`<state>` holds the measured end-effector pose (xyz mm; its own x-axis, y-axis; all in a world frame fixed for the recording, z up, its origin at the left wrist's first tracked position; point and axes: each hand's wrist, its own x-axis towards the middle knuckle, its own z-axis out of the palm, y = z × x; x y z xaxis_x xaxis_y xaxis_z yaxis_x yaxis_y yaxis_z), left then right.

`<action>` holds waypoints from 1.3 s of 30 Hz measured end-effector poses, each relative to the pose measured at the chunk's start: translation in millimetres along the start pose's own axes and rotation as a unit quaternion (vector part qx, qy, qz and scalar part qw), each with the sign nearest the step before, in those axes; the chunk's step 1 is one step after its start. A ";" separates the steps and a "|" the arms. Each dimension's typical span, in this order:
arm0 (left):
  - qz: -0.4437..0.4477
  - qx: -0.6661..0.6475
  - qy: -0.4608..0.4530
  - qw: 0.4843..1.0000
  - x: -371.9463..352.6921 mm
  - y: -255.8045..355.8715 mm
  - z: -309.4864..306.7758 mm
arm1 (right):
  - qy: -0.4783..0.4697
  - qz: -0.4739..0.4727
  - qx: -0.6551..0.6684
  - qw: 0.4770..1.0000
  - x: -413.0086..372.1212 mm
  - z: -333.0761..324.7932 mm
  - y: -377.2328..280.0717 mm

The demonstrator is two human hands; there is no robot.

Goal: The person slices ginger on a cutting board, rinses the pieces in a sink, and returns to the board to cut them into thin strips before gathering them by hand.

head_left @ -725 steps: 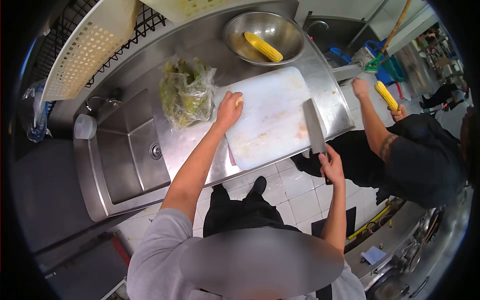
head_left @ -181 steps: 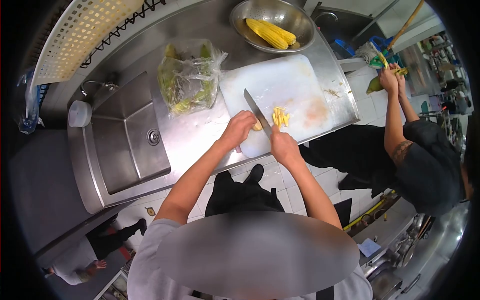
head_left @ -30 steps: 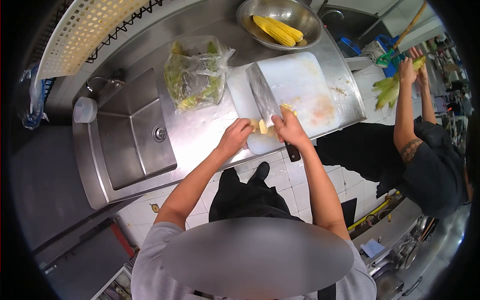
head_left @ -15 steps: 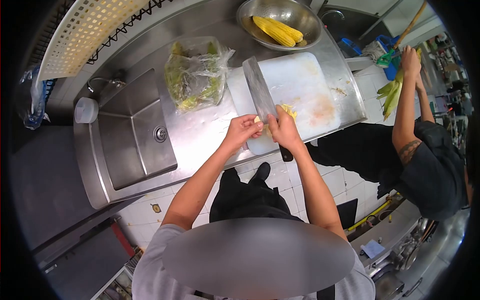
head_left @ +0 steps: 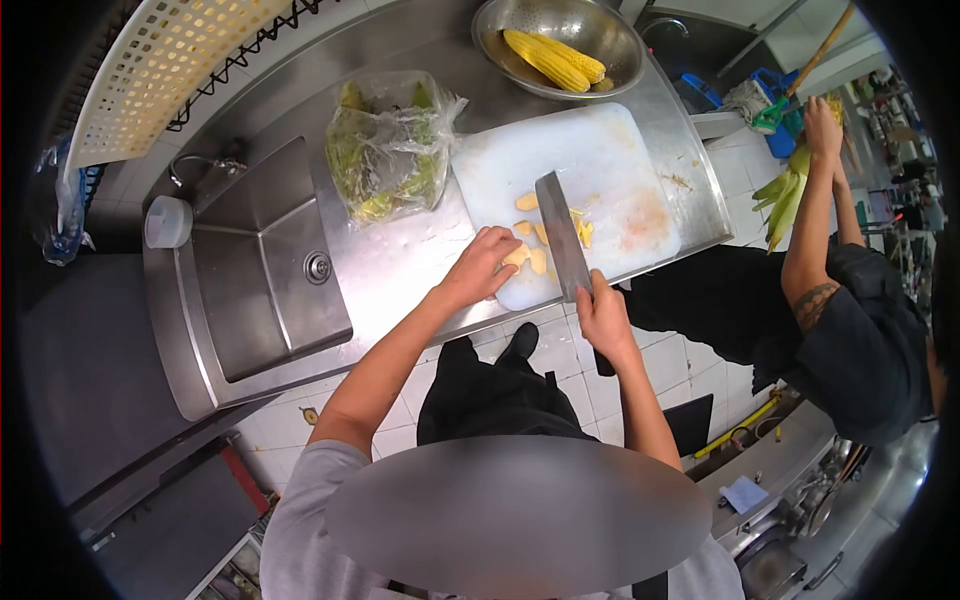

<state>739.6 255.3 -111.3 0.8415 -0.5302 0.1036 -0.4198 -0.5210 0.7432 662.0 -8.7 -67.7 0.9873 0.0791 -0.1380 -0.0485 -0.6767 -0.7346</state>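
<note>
My right hand (head_left: 603, 315) is wrapped round the handle of a cleaver (head_left: 564, 232), whose broad blade points away over the white cutting board (head_left: 600, 150). Pale yellow slices (head_left: 527, 201) lie on the board left of the blade, and thin yellow strips (head_left: 583, 232) lie to its right. At the board's left edge, my left hand (head_left: 482, 268) has its fingertips on a pale yellow piece (head_left: 517, 255).
A metal bowl (head_left: 490, 55) with yellow corn (head_left: 550, 62) stands behind the board. Left of it are a plastic bag (head_left: 390, 150) of green husks and a sink (head_left: 260, 260). On the right a co-worker (head_left: 850, 320) holds corn in husks (head_left: 785, 195).
The cleaver has moved right and towards me, away from my left hand. Slices that the blade and hands hid now show on the board. My left hand has lowered onto a piece.
</note>
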 end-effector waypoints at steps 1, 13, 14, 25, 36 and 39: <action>0.007 0.011 0.013 1.000 -0.6 -0.8 5.4 | 0.000 -0.001 -0.005 1.000 -6.2 2.6 1.3; -0.063 0.033 -0.117 0.991 42.4 -9.7 3.8 | -0.021 0.060 0.014 0.998 -36.5 2.6 -10.2; -0.072 0.021 -0.134 0.988 46.3 -9.6 0.7 | -0.024 0.069 0.008 0.997 -39.6 1.6 -9.7; 0.041 0.029 0.047 0.998 4.2 -5.2 -7.4 | -0.055 0.078 0.023 0.995 -64.4 4.4 -6.0; 0.058 0.059 0.037 0.996 -16.0 -12.8 0.2 | -0.129 0.051 -0.143 0.980 -42.7 4.6 -30.0; 0.114 0.060 -0.028 0.991 -16.9 -18.0 -5.0 | -0.131 0.051 -0.127 0.982 -45.4 4.4 -29.5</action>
<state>734.7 276.9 -123.2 0.7017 -0.6774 0.2208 -0.6370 -0.4578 0.6202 618.0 10.8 -42.7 0.9049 0.1647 -0.3924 -0.0721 -0.8493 -0.5229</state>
